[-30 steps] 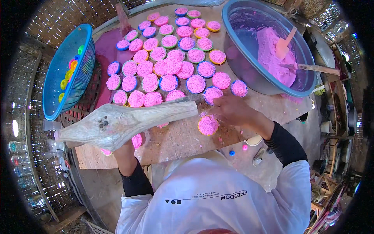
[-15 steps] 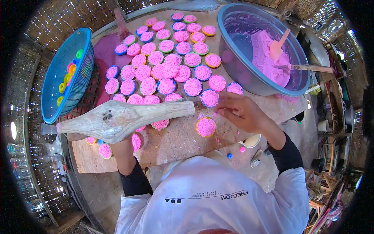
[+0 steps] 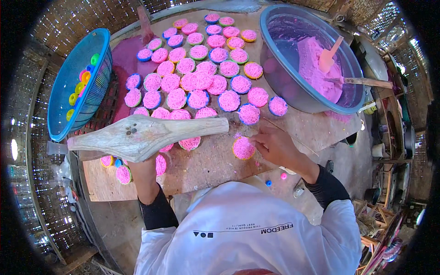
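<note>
My left hand holds a long pale wooden tool from below, its fingers mostly hidden under it. My right hand is at the right of a yellow-rimmed cup of pink noodle-like strands, thumb and forefinger curled close at its rim; what they pinch, if anything, is unclear. A thin stick lies just beyond that hand. Many similar cups with coloured rims cover the board, some partly hidden by the wooden tool. Loose pink bits lie beside the nearest cup.
A blue mesh basket of small coloured pieces stands at left. A large grey-blue tub at right holds pink paste, a pink scraper and a wooden-handled tool. Small balls and a shelf show beyond the board.
My right hand has moved down and slightly left, closer to the yellow-rimmed cup, uncovering more of the thin stick. My left hand and the wooden tool have shifted slightly up the picture.
</note>
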`<state>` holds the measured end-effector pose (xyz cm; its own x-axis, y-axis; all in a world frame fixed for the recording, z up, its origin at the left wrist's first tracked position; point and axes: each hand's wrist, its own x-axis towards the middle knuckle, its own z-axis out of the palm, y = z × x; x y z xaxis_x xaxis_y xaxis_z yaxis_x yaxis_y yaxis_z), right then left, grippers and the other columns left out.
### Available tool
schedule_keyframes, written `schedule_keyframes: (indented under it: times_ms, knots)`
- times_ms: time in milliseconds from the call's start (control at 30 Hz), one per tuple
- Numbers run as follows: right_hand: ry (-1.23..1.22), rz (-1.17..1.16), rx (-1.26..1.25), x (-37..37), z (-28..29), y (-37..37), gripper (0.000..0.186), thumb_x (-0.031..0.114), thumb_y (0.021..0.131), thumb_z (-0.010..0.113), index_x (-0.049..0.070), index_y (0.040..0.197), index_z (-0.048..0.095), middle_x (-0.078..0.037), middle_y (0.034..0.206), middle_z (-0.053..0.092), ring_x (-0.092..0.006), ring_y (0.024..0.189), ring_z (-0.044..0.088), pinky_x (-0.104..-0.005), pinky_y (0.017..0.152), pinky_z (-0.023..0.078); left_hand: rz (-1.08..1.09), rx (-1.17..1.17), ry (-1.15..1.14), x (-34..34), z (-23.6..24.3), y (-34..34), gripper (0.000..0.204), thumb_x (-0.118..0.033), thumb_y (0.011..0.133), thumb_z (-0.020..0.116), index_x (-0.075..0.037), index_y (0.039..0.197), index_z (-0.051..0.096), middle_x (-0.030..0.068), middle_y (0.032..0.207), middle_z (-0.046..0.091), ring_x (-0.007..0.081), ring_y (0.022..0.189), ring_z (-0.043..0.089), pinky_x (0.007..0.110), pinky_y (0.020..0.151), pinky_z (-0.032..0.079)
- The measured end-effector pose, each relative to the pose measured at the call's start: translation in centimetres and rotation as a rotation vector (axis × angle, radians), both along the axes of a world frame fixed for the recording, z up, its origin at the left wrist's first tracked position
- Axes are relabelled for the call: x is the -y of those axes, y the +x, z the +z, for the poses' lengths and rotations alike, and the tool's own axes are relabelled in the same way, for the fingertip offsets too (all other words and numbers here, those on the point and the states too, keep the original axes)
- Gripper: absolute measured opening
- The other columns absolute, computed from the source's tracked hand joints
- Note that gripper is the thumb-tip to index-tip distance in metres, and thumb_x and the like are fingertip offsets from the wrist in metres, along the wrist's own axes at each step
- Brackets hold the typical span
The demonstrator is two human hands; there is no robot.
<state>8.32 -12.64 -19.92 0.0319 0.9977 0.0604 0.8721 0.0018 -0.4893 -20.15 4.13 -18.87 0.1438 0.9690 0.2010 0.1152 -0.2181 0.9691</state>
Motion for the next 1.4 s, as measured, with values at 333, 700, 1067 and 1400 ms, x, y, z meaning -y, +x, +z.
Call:
schedule_keyframes:
  times_ms: [333,700,1067,1400]
  knots:
    - [0.143,-0.078,0.149,-1.1,-0.4,-0.8,0.009,0.013,0.071,0.063,0.006,0.076,0.061,-0.009,0.072,0.053,-0.0270,0.071,0.057,-0.0387,0.060,0.047,-0.019,-0.138,-0.017,0.2,-0.1,-0.6,0.050,-0.007,0.063,0.076,0.001,0.107,0.054,0.0105,0.102,0.059,0.0202,0.093,0.056,0.032,0.084,0.042]
    - [-0.279,-0.094,0.149,-3.5,-1.3,-0.4,0.023,0.025,0.080,0.051,0.006,0.071,0.060,-0.014,0.072,0.060,-0.0320,0.071,0.058,-0.0450,0.059,0.045,0.035,-0.179,0.029,-0.4,-1.9,-2.1,0.058,-0.006,0.060,0.078,0.001,0.111,0.050,0.0115,0.107,0.055,0.0209,0.096,0.053,0.033,0.087,0.040]
    - [-0.307,-0.080,0.087,-4.8,-1.6,-1.7,0.021,0.029,0.076,0.058,0.011,0.081,0.067,-0.011,0.070,0.063,-0.0292,0.065,0.061,-0.0406,0.059,0.048,0.052,-0.074,0.046,-0.2,-0.9,-1.6,0.056,-0.006,0.061,0.077,0.000,0.110,0.052,0.0112,0.107,0.055,0.0214,0.097,0.052,0.033,0.088,0.039]
    - [-0.265,-0.044,-0.569,-4.9,-0.3,-0.2,0.016,0.016,0.083,0.055,0.002,0.087,0.063,-0.009,0.071,0.062,-0.0137,0.063,0.057,-0.0285,0.060,0.044,0.042,-0.143,0.024,-0.2,-0.9,-1.9,0.058,-0.006,0.062,0.077,0.002,0.113,0.049,0.0119,0.108,0.055,0.0211,0.098,0.053,0.033,0.088,0.040]
